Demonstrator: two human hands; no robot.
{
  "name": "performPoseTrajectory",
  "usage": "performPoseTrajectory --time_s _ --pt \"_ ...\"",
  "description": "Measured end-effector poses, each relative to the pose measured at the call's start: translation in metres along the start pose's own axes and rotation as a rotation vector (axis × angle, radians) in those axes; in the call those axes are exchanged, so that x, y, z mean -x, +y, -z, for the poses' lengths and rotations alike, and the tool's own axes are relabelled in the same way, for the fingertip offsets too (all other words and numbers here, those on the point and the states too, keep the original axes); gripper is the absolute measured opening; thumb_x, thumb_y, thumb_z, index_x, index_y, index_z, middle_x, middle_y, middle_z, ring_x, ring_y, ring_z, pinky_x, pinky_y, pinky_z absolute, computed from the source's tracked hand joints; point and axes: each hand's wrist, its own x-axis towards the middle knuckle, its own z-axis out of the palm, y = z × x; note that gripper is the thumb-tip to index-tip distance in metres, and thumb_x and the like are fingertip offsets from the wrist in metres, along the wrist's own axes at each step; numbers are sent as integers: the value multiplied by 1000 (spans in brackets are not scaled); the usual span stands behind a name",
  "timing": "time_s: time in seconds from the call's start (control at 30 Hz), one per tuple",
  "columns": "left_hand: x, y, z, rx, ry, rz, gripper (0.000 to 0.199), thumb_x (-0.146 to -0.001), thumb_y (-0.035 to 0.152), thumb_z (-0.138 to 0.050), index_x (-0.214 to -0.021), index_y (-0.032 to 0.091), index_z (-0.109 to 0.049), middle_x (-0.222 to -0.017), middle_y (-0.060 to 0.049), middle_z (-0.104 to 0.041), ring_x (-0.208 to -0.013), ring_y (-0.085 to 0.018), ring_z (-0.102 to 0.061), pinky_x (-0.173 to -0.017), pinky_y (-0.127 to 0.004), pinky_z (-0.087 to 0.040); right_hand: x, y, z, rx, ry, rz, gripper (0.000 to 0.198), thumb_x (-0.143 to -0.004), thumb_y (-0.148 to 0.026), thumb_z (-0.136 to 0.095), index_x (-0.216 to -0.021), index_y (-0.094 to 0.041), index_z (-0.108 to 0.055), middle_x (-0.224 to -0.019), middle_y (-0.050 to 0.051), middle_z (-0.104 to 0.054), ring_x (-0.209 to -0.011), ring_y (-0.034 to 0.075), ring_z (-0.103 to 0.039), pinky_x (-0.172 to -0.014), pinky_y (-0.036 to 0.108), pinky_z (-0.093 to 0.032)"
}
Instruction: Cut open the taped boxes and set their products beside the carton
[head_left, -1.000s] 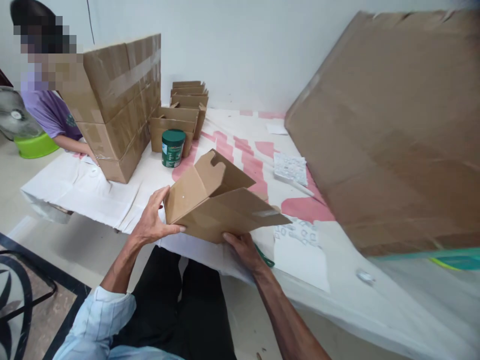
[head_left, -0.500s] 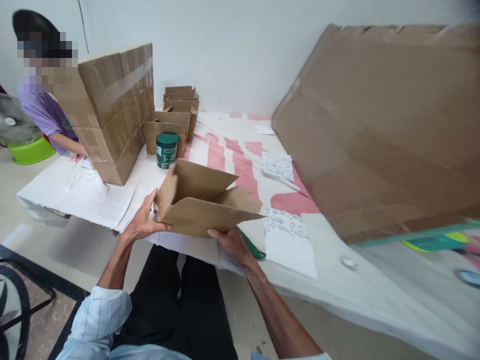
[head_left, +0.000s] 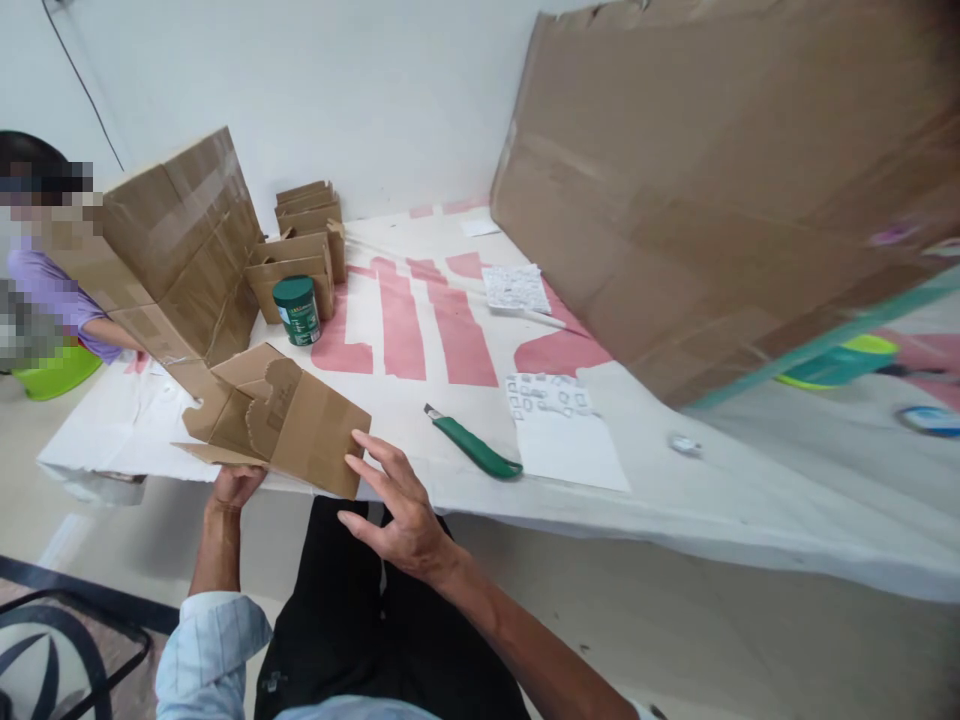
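Note:
A small brown cardboard box point(head_left: 319, 425) with raised flaps is tilted over the table's front edge. My left hand point(head_left: 238, 486) grips it from below on its near side, and most of those fingers are hidden under the cardboard. At the box's right end is my right hand point(head_left: 401, 505), fingers spread, with the fingertips at the edge of the panel. A green utility knife point(head_left: 476, 446), its blade tip showing, lies on the cloth to the right of the box. Behind the box stands a green lidded tub point(head_left: 297, 312).
Stacked taped cartons point(head_left: 184, 250) rise at the left, with a person in a purple sleeve point(head_left: 52, 290) beyond them. Folded open boxes point(head_left: 311, 225) stand behind the tub. A large carton point(head_left: 697, 200) fills the right. Sticker sheets point(head_left: 517, 288) and a printed paper point(head_left: 574, 440) lie mid-table.
The box has turned and moved left, so its flaps face differently. My right hand has gone from gripping its near side to spread fingers at its right end. The knife is now uncovered.

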Motion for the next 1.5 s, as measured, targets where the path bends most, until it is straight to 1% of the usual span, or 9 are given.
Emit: performPoseTrajectory --time_s 0.33,0.6,0.87,1.0,1.1,1.2,1.3,1.4,1.5 --pt "-9 7 -19 -114 53 31 29 -46 26 -78 -75 22 -75 -84 -4 -80 -96 -36 -73 -99 -57 -58 19 47 -6 -51 32 -191 57 -92 -28 -71 -147 -20 -58 -158 21 -58 -148 34 -57 -122 54 -51" --pt "-2 11 -22 -340 82 62 28 -51 22 -80 -79 22 -72 -80 -2 -75 -89 -34 -70 -82 -47 -60 38 80 -13 -9 19 -315 53 -91 -20 -63 -144 -22 -64 -144 14 -68 -134 29 -66 -117 49 -56" --pt "33 8 -38 -486 216 -146 60 -68 39 -85 -122 27 -61 -129 -8 -72 -126 -35 -67 -99 -50 -57 41 109 45 469 132 -251 30 -99 -25 -58 -124 -19 -73 -129 18 -72 -124 36 -63 -110 58 -51" --pt "53 3 -47 -561 417 -258 59 -74 47 -85 -123 24 -61 -116 -10 -73 -111 -31 -71 -83 -43 -61 55 128 66 700 68 -370 33 -96 -29 -60 -125 -15 -70 -127 20 -70 -114 36 -62 -92 50 -51" --pt "70 8 -60 -642 474 -454 47 -81 42 -82 -120 22 -63 -100 -5 -71 -91 -23 -72 -75 -37 -61 65 134 68 785 -5 -397 29 -96 -27 -59 -121 -16 -68 -112 15 -72 -101 32 -60 -82 41 -46" --pt "86 26 -82 -693 451 -665 56 -87 33 -81 -137 23 -58 -93 -1 -71 -80 -18 -70 -76 -33 -61 68 135 63 804 -7 -375 25 -98 -26 -57 -119 -18 -67 -105 12 -71 -97 29 -59 -81 38 -43" --pt "96 48 -105 -677 327 -734 82 -91 28 -79 -161 26 -37 -88 3 -74 -71 -15 -69 -72 -29 -62 66 136 57 785 2 -347 24 -98 -25 -56 -117 -19 -67 -103 11 -71 -94 28 -58 -82 38 -42" --pt "96 62 -124 -693 170 -627 89 -92 25 -77 -167 27 -29 -81 5 -76 -64 -15 -70 -67 -27 -61 64 138 56 773 14 -329 23 -97 -26 -56 -116 -19 -67 -100 11 -70 -92 28 -57 -83 39 -42" --pt "90 65 -134 -771 77 -474 73 -88 22 -76 -156 28 -48 -77 4 -78 -63 -18 -72 -64 -29 -59 66 139 56 761 28 -305 23 -99 -27 -55 -117 -19 -67 -101 11 -70 -93 28 -58 -84 39 -43"
